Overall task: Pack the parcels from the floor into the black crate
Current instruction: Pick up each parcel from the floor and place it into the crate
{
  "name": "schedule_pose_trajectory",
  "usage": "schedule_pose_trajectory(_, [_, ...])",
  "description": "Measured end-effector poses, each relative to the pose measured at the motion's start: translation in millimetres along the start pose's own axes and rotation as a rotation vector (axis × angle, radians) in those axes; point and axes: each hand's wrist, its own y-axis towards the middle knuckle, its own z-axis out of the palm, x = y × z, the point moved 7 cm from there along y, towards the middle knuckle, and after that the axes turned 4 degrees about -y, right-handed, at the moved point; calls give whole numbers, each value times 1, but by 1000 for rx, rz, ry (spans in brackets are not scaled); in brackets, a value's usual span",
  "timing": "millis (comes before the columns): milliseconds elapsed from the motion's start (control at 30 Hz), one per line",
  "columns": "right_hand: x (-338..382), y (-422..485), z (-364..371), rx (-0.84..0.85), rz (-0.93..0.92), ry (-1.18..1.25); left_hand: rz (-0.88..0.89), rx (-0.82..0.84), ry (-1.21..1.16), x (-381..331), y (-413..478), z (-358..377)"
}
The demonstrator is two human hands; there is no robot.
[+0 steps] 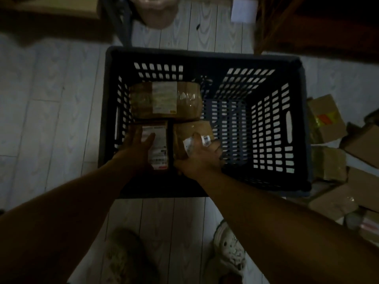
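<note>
The black slotted crate (295,124) stands on the pale plank floor below me. Three brown parcels lie in its left half. The largest parcel (166,100), with a white label, sits against the far wall. In front of it lies a narrow labelled parcel (159,149), and my left hand (137,146) rests on it with fingers spread. Beside that is a third brown parcel (192,130) with a barcode sticker. My right hand (200,154) grips its near end, fingers curled over the top. The crate's right half shows only its slotted bottom.
Several cardboard parcels (326,117) lie heaped on the floor just right of the crate. My shoes (227,249) stand close in front of it. Dark furniture (320,23) and a sack (158,11) stand beyond the crate's far side.
</note>
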Motion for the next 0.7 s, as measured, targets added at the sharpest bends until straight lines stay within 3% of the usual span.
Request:
schedule_pose_trajectory(167, [14, 24, 13, -82, 132, 49, -35, 3, -39, 6, 6, 13])
schedule_pose_trajectory(333, [20, 30, 28, -46, 56, 4, -72, -7, -105, 7, 7, 20])
schedule_pose_trajectory(567, [0, 20, 28, 261, -86, -64, -82, 65, -128, 4, 0, 9])
schedule_pose_trajectory(700, [4, -6, -10, 279, -141, -30, -74, 19, -145, -2, -21, -31])
